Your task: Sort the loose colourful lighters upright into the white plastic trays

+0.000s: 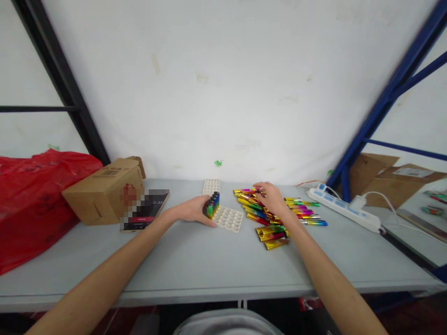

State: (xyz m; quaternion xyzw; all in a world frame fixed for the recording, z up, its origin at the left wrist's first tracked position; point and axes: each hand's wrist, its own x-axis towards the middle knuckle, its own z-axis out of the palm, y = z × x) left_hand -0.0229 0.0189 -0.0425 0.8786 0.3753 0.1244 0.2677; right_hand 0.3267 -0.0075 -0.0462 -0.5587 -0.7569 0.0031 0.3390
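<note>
A white tray with round sockets (230, 219) lies on the grey table (209, 260). A few coloured lighters (213, 204) stand upright at its left end. My left hand (192, 210) rests against the tray's left edge, fingers curled beside those lighters. To the right lies a heap of shiny multicoloured lighters (265, 216). My right hand (270, 197) lies on top of that heap, its fingertips pinched on one lighter at the far end. A second socket tray (211, 186) lies behind.
A cardboard box (104, 190) and a dark flat packet (148, 211) sit left of the tray, with a red plastic bag (31, 200) further left. A white power strip (344, 208) with cable lies at right, beside a blue shelf post (384, 102) and more cartons (394, 179).
</note>
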